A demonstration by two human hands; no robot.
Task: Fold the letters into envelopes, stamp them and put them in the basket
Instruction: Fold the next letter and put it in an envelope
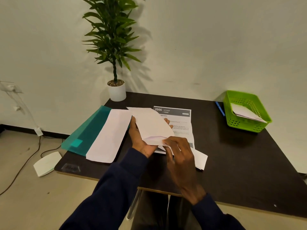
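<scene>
Head view: left hand (141, 138) cups the envelope (151, 125), fingers curled round it; right hand (180, 151) pinches its open mouth. Risk: a hard tug could tear or crumple it.

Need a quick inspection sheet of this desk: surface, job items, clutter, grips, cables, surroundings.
surface: dark table, matte top.
job's things: envelope held above printed sheet; spare envelope on teal folder; folded paper beside the right hand; green basket at far right holds envelopes.
clutter: potted plant; blue pen beside the basket.
grips: left hand holds the envelope from beneath; right hand pinches its near end.
cables: cable on the floor at left, below wall socket.
surroundings: pale wall; white device on the floor.
</scene>
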